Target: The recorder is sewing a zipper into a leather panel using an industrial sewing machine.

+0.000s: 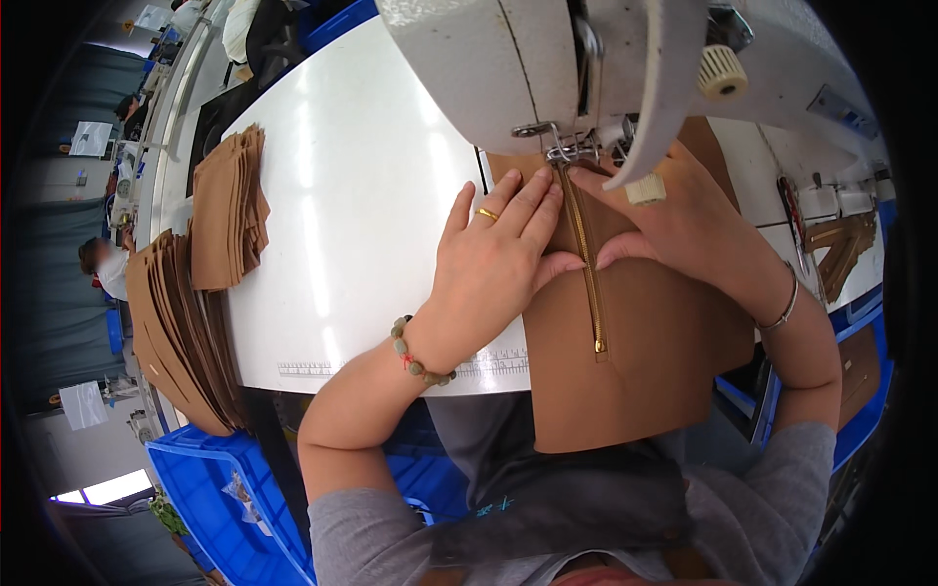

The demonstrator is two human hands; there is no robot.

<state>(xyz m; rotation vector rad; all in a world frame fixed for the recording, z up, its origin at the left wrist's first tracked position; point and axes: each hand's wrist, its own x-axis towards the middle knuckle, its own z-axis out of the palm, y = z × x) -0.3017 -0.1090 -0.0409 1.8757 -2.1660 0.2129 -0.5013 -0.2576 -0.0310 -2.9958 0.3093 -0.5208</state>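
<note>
A brown leather-like panel (645, 361) with a gold zipper (589, 283) lies on the white sewing table (362, 195), its top end under the presser foot (567, 151) of a white sewing machine (528, 68). My left hand (493, 259), with a gold ring and a bead bracelet, presses flat on the panel left of the zipper. Right of the zipper my right hand (674, 220) presses the panel too, index finger near the foot, a bangle on the wrist. The panel's lower edge hangs over the table toward my lap.
Stacks of brown cut panels (227, 210) and a larger fanned pile (176, 332) sit at the table's left. A blue plastic crate (225, 488) stands below left. More brown pieces (840, 249) lie at right. Another person (103, 264) sits far left.
</note>
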